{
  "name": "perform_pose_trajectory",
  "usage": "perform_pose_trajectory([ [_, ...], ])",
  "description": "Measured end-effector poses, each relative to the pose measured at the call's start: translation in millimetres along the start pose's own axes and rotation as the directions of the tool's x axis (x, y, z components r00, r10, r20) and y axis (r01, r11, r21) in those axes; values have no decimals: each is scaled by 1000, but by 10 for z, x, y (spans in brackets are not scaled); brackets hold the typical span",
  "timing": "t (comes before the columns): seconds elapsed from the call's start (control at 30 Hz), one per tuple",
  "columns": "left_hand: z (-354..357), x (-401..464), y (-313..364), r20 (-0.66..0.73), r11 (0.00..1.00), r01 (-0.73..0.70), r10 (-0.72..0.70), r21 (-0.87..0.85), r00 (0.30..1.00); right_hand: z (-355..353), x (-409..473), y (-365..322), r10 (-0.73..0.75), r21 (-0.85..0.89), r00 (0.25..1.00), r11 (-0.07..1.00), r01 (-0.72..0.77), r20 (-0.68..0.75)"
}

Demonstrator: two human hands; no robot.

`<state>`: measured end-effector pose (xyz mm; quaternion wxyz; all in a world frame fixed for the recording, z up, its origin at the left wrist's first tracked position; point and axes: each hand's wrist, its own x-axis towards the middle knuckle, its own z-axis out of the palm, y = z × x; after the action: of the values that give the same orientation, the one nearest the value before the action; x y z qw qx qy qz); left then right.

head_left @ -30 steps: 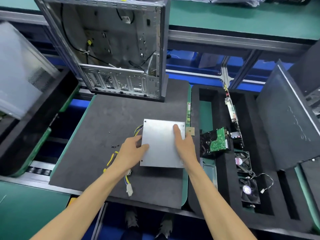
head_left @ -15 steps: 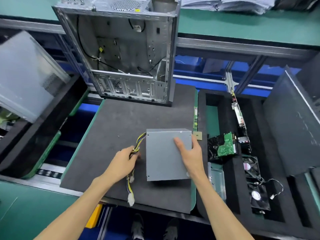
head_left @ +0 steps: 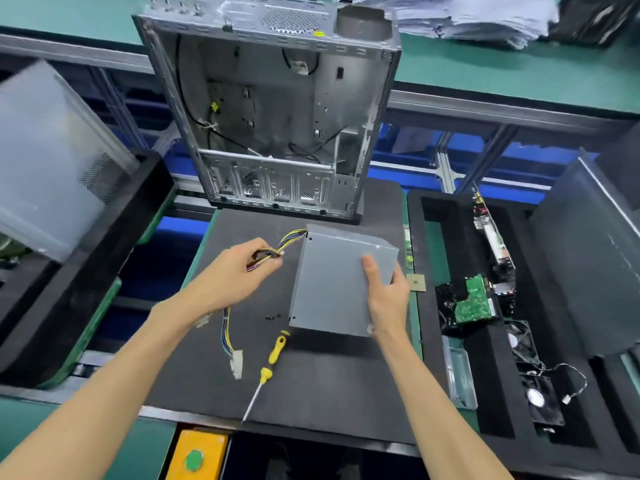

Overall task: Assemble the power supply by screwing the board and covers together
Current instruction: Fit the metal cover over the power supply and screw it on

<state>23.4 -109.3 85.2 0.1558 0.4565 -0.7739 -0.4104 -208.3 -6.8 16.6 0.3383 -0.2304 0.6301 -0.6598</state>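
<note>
The grey metal power supply box (head_left: pixel 332 282) is tilted up off the black foam mat (head_left: pixel 311 375), its closed cover facing me. My right hand (head_left: pixel 386 299) grips its right edge, thumb on top. My left hand (head_left: pixel 239 271) pinches the bundle of coloured wires (head_left: pixel 292 239) that comes out of the box's upper left corner. More of the cable hangs down to white connectors (head_left: pixel 236 363) on the mat. A yellow-handled screwdriver (head_left: pixel 268 367) lies on the mat below the box. A few small black screws (head_left: pixel 273 317) lie by the box's lower left corner.
An open computer case (head_left: pixel 277 109) stands at the mat's far edge. To the right, a black foam tray (head_left: pixel 429 323) holds a green circuit board (head_left: pixel 472 299), fans (head_left: pixel 538 396) and a card. A grey side panel (head_left: pixel 585 271) leans at right. A translucent panel (head_left: pixel 45 161) sits left.
The power supply has been lifted and tilted off the mat by my right hand. My left hand moved from the box's left edge to take hold of the wire bundle. The screwdriver has come into view.
</note>
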Motion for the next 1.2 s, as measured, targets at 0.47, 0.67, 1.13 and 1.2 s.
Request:
perform_pose_trajectory([
  [0.47,-194,149,-554,-57,998,-56,54,-36,997,346,100,198,-309,-132,951,942,308,13],
  [0.67,15,162,-774,78,998,18,-23,66,997,17,-37,369,-243,-168,965,952,257,98],
  [1.13,157,254,-589,70,993,81,-75,-87,995,-100,-131,193,-130,-128,968,979,160,216],
  [1.2,172,344,-322,-7,953,115,-121,-279,993,-52,-29,61,-16,-56,992,998,23,124],
])
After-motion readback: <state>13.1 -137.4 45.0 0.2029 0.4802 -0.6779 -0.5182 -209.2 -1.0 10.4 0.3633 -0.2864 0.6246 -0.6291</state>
